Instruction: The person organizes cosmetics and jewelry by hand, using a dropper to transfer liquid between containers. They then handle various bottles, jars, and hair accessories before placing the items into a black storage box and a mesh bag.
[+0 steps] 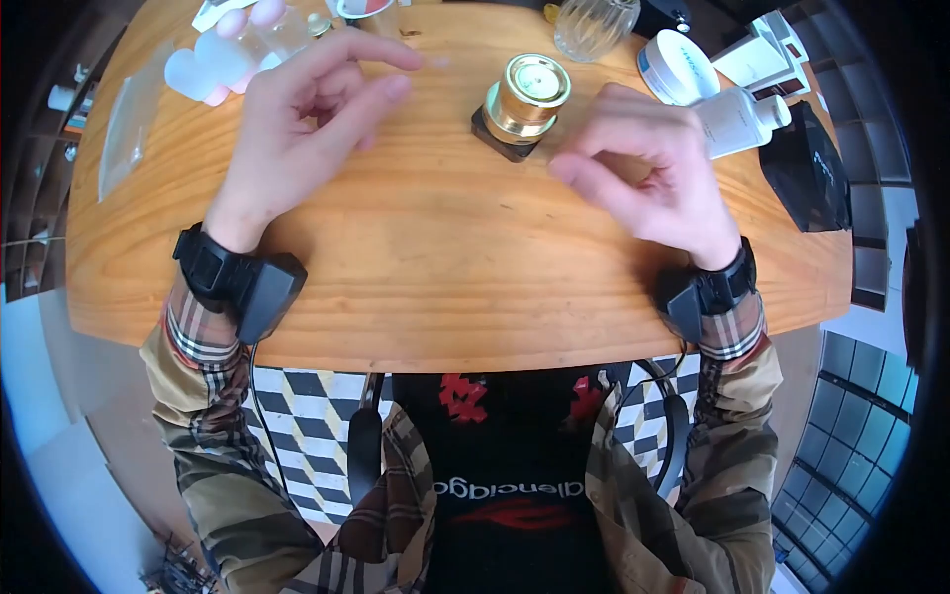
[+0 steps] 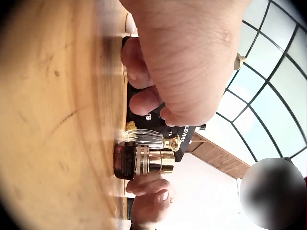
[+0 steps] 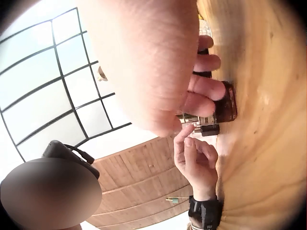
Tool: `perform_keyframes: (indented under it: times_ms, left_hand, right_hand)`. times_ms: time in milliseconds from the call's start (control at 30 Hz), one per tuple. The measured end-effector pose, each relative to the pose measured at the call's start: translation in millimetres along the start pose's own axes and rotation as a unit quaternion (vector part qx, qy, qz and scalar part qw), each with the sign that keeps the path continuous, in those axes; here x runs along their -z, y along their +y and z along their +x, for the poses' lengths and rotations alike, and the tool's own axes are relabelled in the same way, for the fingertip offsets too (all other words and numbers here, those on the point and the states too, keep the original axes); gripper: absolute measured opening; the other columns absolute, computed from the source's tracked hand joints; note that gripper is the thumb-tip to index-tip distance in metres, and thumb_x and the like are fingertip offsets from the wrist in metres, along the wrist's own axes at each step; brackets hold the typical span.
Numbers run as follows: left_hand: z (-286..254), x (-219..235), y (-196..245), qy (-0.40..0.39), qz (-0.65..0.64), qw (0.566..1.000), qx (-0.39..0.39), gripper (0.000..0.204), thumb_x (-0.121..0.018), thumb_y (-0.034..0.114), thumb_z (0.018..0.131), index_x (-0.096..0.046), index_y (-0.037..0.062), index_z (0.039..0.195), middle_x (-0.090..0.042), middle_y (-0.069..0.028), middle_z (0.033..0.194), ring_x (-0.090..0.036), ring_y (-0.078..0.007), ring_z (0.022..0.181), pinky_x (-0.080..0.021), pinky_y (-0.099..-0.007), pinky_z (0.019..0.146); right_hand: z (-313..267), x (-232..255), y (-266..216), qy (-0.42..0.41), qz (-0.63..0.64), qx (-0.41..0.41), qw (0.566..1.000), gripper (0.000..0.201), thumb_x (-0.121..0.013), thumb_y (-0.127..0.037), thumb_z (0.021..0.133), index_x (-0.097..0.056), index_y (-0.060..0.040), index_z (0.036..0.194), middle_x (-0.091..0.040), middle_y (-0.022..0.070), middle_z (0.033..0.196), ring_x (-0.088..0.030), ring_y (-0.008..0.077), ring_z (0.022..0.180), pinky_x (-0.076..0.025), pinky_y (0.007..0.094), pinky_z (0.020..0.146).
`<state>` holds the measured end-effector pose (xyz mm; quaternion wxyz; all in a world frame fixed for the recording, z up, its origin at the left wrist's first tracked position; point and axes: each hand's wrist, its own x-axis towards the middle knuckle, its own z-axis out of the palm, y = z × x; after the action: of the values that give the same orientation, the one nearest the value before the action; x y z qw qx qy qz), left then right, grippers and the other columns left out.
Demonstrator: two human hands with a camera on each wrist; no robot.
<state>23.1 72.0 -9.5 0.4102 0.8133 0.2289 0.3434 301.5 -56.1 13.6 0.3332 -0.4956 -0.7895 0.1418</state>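
Observation:
A perfume bottle (image 1: 527, 94) with a broad shiny gold cap and a dark square base stands upright on the wooden table (image 1: 416, 287). The left wrist view shows its dark glass body (image 2: 124, 160) side-on. My left hand (image 1: 317, 124) hovers to the left of the bottle, fingers loosely bent, with nothing in it. To the right, close by, my right hand (image 1: 653, 173) is loosely curled and holds nothing. In the right wrist view its fingers (image 3: 208, 88) overlap the bottle and hide part of it.
Behind the bottle stands a ribbed glass bottle (image 1: 594, 25). At the right are a white jar (image 1: 678, 67), a pale lotion bottle (image 1: 732, 121) and a black case (image 1: 807, 173). Pink and white rounded pieces (image 1: 218, 61) and a clear plastic bag (image 1: 134, 124) lie at the left.

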Motion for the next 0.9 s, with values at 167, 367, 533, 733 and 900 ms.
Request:
perform_keyframes:
  times_ms: [167, 367, 533, 733, 900]
  left_hand:
    - [-7, 2, 2, 0.002, 0.01, 1.0, 0.029, 0.018, -0.067, 0.009, 0.1, -0.07, 0.0054, 0.118, -0.042, 0.0087, 0.058, -0.042, 0.001, 0.053, -0.03, -0.0195, 0.051]
    - [0, 1, 7, -0.004, -0.003, 0.999, 0.034, 0.018, -0.066, 0.009, 0.101, -0.069, 0.0051, 0.118, -0.041, 0.0091, 0.059, -0.043, -0.0001, 0.054, -0.032, -0.0197, 0.052]
    - [1, 0, 3, 0.006, -0.011, 1.0, 0.025, 0.017, -0.065, 0.009, 0.101, -0.069, 0.0049, 0.117, -0.044, 0.009, 0.058, -0.045, -0.0003, 0.054, -0.033, -0.0199, 0.052]
    - [2, 2, -1, 0.01, -0.025, 0.998, 0.052, 0.013, -0.065, 0.011, 0.102, -0.07, 0.004, 0.111, -0.05, 0.0084, 0.06, -0.047, -0.0001, 0.055, -0.033, -0.0194, 0.052]
    - [2, 4, 4, -0.014, 0.005, 0.997, 0.074, 0.011, -0.066, 0.012, 0.102, -0.071, 0.0032, 0.105, -0.055, 0.0075, 0.062, -0.048, 0.0, 0.056, -0.033, -0.019, 0.052]
  right_hand:
    - [4, -6, 6, -0.037, 0.036, 0.08, 0.995, 0.014, -0.08, -0.013, 0.082, -0.076, -0.0033, 0.092, -0.073, 0.0101, 0.083, -0.065, 0.0276, 0.077, -0.051, 0.0369, 0.073]
    - [5, -15, 0, -0.01, 0.033, 0.101, 0.994, 0.022, -0.08, -0.017, 0.082, -0.078, -0.0037, 0.1, -0.077, 0.0089, 0.096, -0.066, 0.028, 0.086, -0.053, 0.0352, 0.082]
    - [4, -19, 5, -0.01, 0.025, 0.104, 0.994, 0.03, -0.081, -0.021, 0.083, -0.077, -0.0051, 0.109, -0.077, 0.0103, 0.104, -0.065, 0.0277, 0.091, -0.053, 0.0352, 0.085]
    - [13, -24, 15, 0.018, -0.034, 0.082, 0.996, 0.04, -0.08, -0.03, 0.085, -0.076, -0.0075, 0.118, -0.073, 0.012, 0.122, -0.063, 0.0269, 0.097, -0.051, 0.0363, 0.09]
    - [14, -26, 23, 0.068, -0.062, 0.077, 0.993, 0.038, -0.078, -0.033, 0.086, -0.076, -0.0076, 0.115, -0.073, 0.0113, 0.124, -0.062, 0.0268, 0.096, -0.049, 0.0373, 0.092]
